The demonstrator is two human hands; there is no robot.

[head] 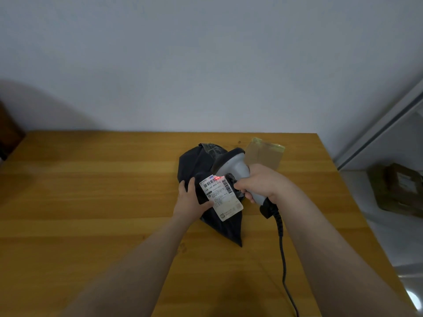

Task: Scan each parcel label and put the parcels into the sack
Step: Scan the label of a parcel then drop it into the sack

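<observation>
I log, nearest first: left hand (191, 200) gripping the black parcel (196, 161) on the table (91, 202) to steady its label (223, 197) face-up, right hand (261, 183) wrapped round the scanner (238, 165), its red beam on the barcode, brown parcel (263, 154) just behind.

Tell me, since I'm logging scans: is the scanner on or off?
On. A red glow lies across the top of the white label, right under the head of the scanner, which the right hand grips.
</observation>
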